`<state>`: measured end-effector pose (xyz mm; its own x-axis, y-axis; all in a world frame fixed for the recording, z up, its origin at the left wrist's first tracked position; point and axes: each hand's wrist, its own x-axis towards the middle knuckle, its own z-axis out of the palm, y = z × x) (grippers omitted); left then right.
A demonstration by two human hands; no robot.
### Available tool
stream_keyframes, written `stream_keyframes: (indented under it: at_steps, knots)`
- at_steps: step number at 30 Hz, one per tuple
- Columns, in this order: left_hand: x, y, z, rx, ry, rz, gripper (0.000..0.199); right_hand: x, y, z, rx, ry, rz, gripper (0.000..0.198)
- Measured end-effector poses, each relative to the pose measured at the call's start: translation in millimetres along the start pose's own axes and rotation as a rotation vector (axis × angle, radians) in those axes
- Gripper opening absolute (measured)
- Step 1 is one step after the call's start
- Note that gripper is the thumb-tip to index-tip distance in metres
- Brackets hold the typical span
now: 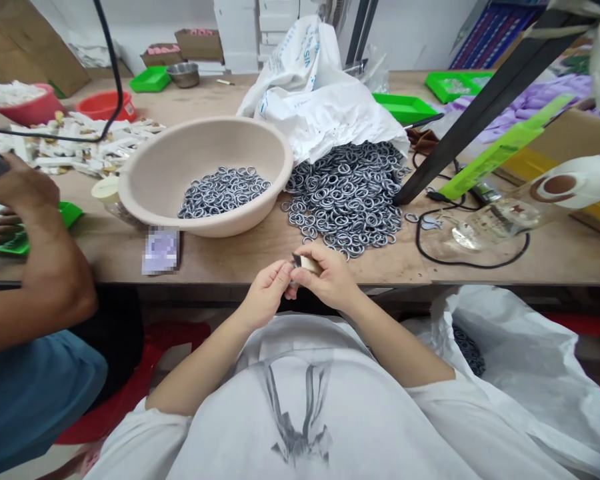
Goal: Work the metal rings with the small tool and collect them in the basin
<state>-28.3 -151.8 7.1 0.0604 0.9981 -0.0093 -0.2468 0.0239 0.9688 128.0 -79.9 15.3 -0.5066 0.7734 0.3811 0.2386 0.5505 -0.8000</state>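
Observation:
My right hand [330, 277] is closed around a small cream-coloured tool [310, 265] with a dark flat tip. Against it, my left hand [273, 290] is pinched shut; a bit of grey shows between the fingers, but I cannot make out what it is. Both hands meet at the table's front edge, above my lap. Just beyond them lies a heap of grey metal rings [347, 197], spilling from a white sack [325, 117]. To the left of the heap stands a beige basin [147, 180] with more such rings [225, 192] inside.
At left, a co-worker's arm [55, 267] reaches over the table near a green tray [70, 215]. A dark post [460, 127] slants up on the right, beside a clear bottle [500, 220] and a looped black cable [473, 267]. An open white sack [525, 360] stands below at right.

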Motion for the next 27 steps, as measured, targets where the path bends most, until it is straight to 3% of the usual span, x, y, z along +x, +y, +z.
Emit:
stream_keyframes:
  at_steps: [2,4,6,8,13,17,19,21,24,27]
  knots:
    - [0,0,-2,0.029,-0.032,-0.018,0.045,4,3,-1,-0.135,-0.019,0.081,0.037]
    - [-2,1,-6,0.046,-0.051,-0.053,0.044,11,9,-4,-0.434,-0.012,0.206,0.031]
    - [-2,1,-11,0.051,-0.023,-0.097,0.042,16,16,-6,-0.731,-0.058,0.292,0.025]
    - [0,0,-17,0.036,0.045,-0.124,0.038,19,20,-6,-0.894,-0.137,0.321,0.025]
    - [12,1,-30,-0.078,0.21,-0.153,0.042,19,20,-1,-0.959,-0.206,0.296,0.026]
    - [21,4,-31,-0.155,0.248,-0.223,0.036,19,20,-1,-0.953,-0.217,0.29,0.025]
    - [23,5,-29,-0.088,0.252,-0.19,0.032,19,20,-4,-0.908,-0.2,0.29,0.022]
    - [23,4,-26,0.133,0.254,-0.069,0.026,19,18,-7,-0.739,-0.201,0.272,0.018]
    - [21,5,-21,0.549,0.171,0.153,0.018,16,13,-9,-0.223,-0.284,0.253,0.021]
    - [19,6,-14,0.645,0.1,0.224,0.027,10,6,-4,0.195,-0.241,0.263,0.028]
